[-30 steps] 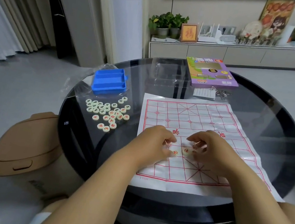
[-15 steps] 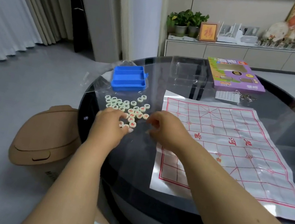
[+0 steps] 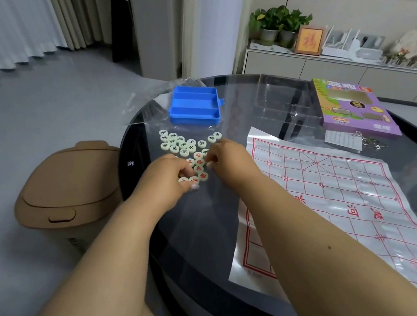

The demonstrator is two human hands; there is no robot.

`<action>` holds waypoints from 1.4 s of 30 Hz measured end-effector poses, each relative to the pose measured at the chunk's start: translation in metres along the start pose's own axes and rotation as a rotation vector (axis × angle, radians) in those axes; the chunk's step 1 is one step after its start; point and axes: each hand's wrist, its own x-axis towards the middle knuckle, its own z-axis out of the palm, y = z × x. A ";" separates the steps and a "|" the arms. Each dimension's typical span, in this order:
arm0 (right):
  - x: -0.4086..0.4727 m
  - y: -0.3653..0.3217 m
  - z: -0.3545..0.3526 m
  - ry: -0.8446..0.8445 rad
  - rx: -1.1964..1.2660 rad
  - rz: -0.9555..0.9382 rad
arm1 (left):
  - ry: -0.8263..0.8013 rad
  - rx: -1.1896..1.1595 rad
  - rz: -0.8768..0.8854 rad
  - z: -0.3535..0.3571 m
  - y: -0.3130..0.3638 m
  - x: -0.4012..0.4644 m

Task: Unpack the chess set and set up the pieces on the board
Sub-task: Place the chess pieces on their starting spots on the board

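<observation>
Both hands now work at the near end of the loose heap of pieces, having left the board where they were a second back, and the view has swung left with them. Left hand (image 3: 170,176) has its grip curled down over the nearest discs, fingertips together on what looks like one or two of them; right hand (image 3: 225,158) pinches at a red-marked disc just beside it, though whether either has a piece lifted clear I cannot tell.

Chess pieces (image 3: 189,151) are small, flat, pale round discs, dark characters on the far ones and red on the near ones, lying touching one another on a clear plastic sheet on the left of the worktop (image 3: 214,242). They look light, hard and smooth, so likely to skid on the plastic; a pinch across the rim with thumb and forefinger should serve best.

Just beyond the heap sits the blue tray (image 3: 195,105), apart from it. To the right the board (image 3: 347,199), a thin glossy sheet with red lines, lies flat but creased, with no pieces visible on its exposed part. At the far side rests the purple box (image 3: 355,108)
</observation>
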 end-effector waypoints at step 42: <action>-0.150 0.082 -0.055 0.082 0.215 0.211 | -0.143 -0.123 0.257 0.023 0.103 -0.037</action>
